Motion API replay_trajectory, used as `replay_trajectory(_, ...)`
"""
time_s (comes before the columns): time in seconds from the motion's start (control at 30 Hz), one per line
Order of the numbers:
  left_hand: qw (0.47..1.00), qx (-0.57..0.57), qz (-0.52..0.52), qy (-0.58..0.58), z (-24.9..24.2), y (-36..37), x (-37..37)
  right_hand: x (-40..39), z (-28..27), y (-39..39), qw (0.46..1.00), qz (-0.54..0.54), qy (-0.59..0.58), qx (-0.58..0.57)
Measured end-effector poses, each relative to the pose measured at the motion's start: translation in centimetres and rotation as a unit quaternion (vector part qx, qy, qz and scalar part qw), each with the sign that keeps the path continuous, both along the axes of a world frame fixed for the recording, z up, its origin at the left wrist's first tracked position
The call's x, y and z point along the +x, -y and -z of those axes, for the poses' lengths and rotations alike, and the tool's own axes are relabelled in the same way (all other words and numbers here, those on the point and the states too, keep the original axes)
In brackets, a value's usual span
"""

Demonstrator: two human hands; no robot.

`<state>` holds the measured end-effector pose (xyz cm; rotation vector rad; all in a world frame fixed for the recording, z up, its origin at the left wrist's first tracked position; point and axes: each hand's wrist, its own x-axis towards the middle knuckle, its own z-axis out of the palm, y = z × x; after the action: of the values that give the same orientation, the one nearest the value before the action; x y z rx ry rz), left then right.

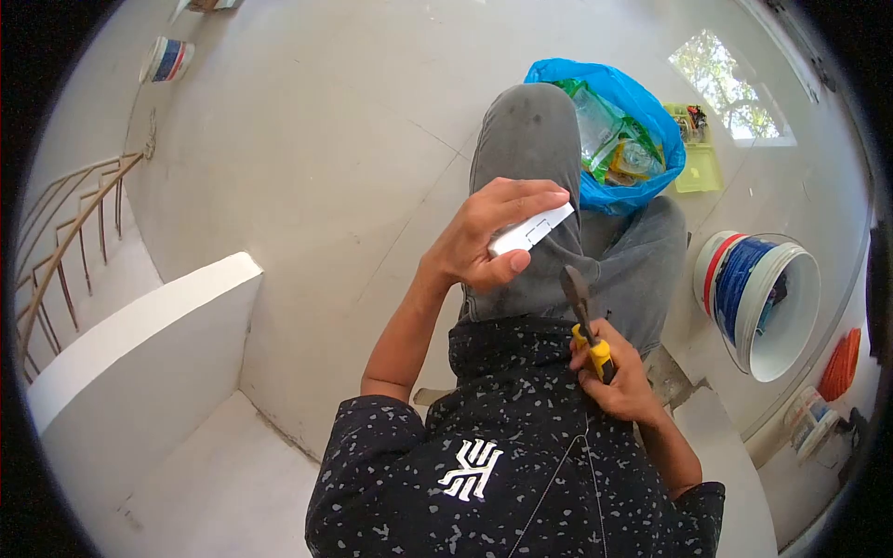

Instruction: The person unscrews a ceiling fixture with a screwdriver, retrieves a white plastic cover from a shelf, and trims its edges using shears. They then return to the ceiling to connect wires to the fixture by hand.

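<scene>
Head view: the left hand [473, 231] grips the white block [533, 232] between thumb and fingers, above the trousers [528, 139]. The right hand [627, 383] is closed around the handles of the pliers [578, 296]. The block's long axis slants, its far end pointing forward and to the right. The pliers lie to the right of the block and nearer the torso; their head points forward and slightly left, toward the block's side, apart from it. The right hand is the farther from the block. The block is smooth, flat-sided and straight-edged, with small dark marks on one face; its material cannot be confirmed. The pliers have a dark metal head and yellow-and-black grips. The bag [662, 112] is thin, creased blue plastic with clear and green contents. The bucket [742, 284] is rounded, white and tilted, with blue and red bands.
</scene>
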<state>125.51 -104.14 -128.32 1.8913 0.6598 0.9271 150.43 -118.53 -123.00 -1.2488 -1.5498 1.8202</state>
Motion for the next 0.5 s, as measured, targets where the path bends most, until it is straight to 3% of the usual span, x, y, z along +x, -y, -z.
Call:
replay_trajectory(0.07,1.000,-0.004,0.005,-0.010,0.2,0.0,-0.1,-0.5,-0.8,-0.7,1.000,0.009,-0.006,0.003)
replay_trajectory(0.13,1.000,-0.013,0.012,-0.013,0.1,0.1,-0.1,-0.7,-1.0,-1.1,0.994,0.036,-0.010,-0.105)
replay_trajectory(0.23,1.000,-0.017,0.021,-0.014,0.1,0.1,0.0,-0.3,-0.5,-1.8,0.999,-0.004,0.009,-0.051)
replay_trajectory(0.5,0.999,-0.004,0.044,-0.008,-0.4,0.2,0.4,0.2,-0.9,-2.2,0.995,-0.028,-0.013,-0.093)
